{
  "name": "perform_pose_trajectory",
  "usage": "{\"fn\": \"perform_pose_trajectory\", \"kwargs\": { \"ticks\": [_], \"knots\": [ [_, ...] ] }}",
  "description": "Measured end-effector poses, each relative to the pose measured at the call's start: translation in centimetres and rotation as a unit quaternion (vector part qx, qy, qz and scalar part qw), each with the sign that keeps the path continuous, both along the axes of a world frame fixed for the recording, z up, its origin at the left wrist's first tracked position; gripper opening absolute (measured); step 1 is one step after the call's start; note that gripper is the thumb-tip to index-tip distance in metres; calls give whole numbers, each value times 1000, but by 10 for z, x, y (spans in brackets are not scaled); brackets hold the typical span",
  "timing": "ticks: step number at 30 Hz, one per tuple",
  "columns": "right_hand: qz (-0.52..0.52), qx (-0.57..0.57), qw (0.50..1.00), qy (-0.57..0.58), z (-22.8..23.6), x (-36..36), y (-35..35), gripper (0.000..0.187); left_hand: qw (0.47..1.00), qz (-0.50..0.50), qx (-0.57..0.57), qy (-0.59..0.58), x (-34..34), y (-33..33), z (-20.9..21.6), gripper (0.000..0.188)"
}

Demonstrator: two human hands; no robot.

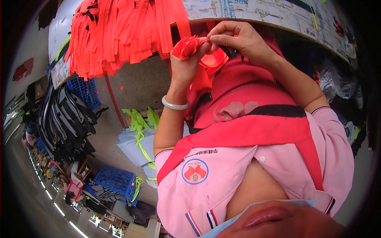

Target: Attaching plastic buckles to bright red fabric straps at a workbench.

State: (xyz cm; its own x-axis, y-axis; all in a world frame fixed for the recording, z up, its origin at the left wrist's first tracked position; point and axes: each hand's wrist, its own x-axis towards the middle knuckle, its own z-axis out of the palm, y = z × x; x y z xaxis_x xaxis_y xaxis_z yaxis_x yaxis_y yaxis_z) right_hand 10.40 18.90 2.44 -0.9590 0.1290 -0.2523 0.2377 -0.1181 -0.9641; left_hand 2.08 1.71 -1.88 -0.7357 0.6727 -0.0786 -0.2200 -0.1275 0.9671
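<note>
My left hand [185, 67], below a bracelet, is closed around a bundle of bright red-orange fabric strips [185, 47], their folded ends fanning out above the fist. More of the same strips hang in loops [212, 63] beneath my hands, over the red apron [242, 91]. My right hand [242, 41] has its thumb and forefinger pinched together beside the left thumb. What lies between those right fingertips is too small to make out. Just left of both hands, a thick row of red-orange strips [123, 35] drapes over the table edge.
The worktable [258, 14] has a worn, printed white surface, with a yellow-handled tool [315, 22] on it. Black and grey straps [65, 119] hang at left. Blue crates [115, 180] and pale sheets with lime-green strips [137, 146] lie lower left. Clear plastic [335, 83] is at right.
</note>
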Motion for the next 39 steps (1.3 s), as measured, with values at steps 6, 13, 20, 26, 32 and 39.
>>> {"fn": "perform_pose_trajectory", "kwargs": {
  "ticks": [6,13,20,26,32,39],
  "knots": [
    [-7,4,1000,23,-10,0,-1,21,995,11,-36,96,5,2,3,17],
    [1,18,1000,-6,-1,3,2,23,988,2,-49,143,5,5,6,14],
    [50,53,997,22,-9,0,10,19,988,-30,-72,130,7,6,12,12],
    [35,31,998,-36,3,-5,10,18,990,-30,-77,110,4,8,16,11],
    [37,33,999,-4,-5,-5,11,19,995,-18,-54,81,5,8,12,12],
    [30,20,999,-7,-8,0,5,19,996,-23,-65,60,5,7,14,12]
  ]
}}
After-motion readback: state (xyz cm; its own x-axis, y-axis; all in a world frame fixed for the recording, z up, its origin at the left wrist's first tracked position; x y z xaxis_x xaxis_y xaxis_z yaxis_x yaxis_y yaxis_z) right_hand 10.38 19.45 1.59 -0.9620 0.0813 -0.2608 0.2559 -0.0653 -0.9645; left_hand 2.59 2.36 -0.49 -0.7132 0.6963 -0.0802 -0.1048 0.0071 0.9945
